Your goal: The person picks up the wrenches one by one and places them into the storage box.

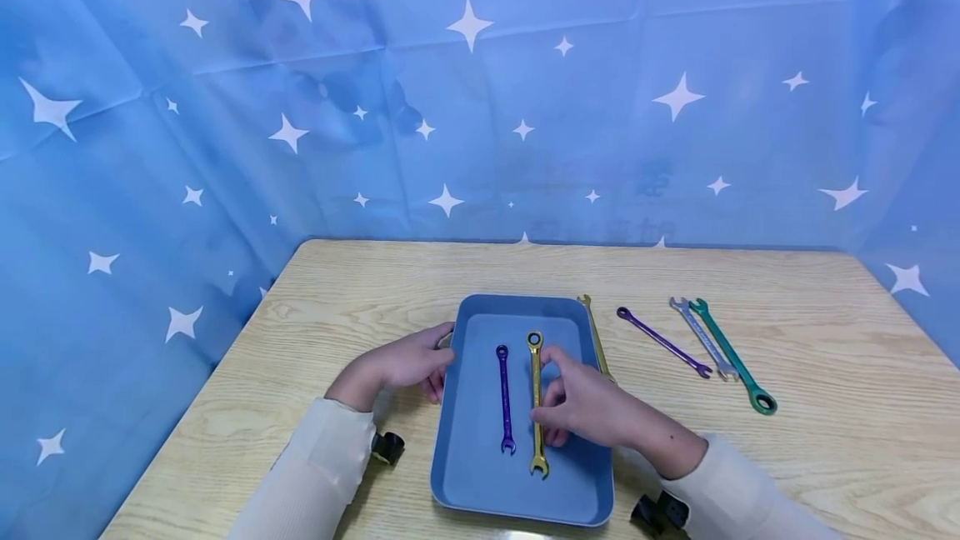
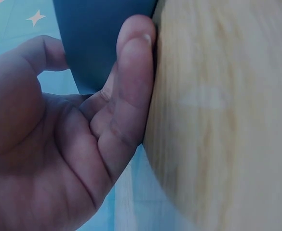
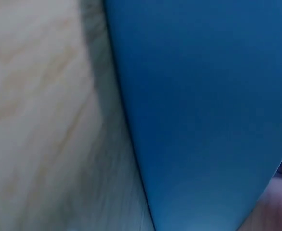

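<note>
My left hand (image 1: 408,361) holds the left side of the blue-grey tray (image 1: 480,494), thumb at the rim and fingers against the outer wall. In the left wrist view, its curled fingers (image 2: 131,86) lie low along the tray wall (image 2: 90,43), beside the tabletop. Inside the tray, my right hand (image 1: 581,402) pinches the gold combination wrench (image 1: 537,386), its thumb across the shaft. A smaller purple combination wrench (image 1: 505,398) lies left of it on the tray floor. The right wrist view mostly shows the tray's outer wall (image 3: 194,96); that hand is largely hidden there.
Right of the tray, a second gold wrench (image 1: 595,332) lies along its wall. Farther right on the wooden table (image 1: 840,340) are another purple wrench (image 1: 663,342), a silver wrench (image 1: 703,338) and a green wrench (image 1: 731,352). A starry blue curtain (image 1: 495,107) hangs behind.
</note>
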The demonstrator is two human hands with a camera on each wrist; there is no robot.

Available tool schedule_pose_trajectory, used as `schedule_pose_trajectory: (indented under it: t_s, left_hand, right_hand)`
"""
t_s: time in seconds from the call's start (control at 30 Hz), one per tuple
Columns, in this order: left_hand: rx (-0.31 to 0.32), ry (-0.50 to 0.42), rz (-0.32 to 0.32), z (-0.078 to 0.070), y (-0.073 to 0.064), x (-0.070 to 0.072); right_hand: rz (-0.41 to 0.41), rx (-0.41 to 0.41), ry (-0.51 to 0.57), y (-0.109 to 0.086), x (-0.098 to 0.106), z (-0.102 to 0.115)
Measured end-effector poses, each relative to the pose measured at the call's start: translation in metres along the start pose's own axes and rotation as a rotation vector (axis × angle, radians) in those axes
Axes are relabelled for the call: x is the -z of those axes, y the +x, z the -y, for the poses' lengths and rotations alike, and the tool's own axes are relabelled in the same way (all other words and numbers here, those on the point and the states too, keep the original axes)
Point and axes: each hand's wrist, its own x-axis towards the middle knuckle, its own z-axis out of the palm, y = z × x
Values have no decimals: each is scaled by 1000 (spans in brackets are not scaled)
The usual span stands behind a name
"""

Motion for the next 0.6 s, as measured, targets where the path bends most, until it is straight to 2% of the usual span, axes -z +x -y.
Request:
schedule_pose_trajectory:
  t_s: [0.6]
  left_hand:
    - [11, 12, 1, 1, 1, 1]
  right_hand:
    - [50, -36, -18, 4, -2, 3]
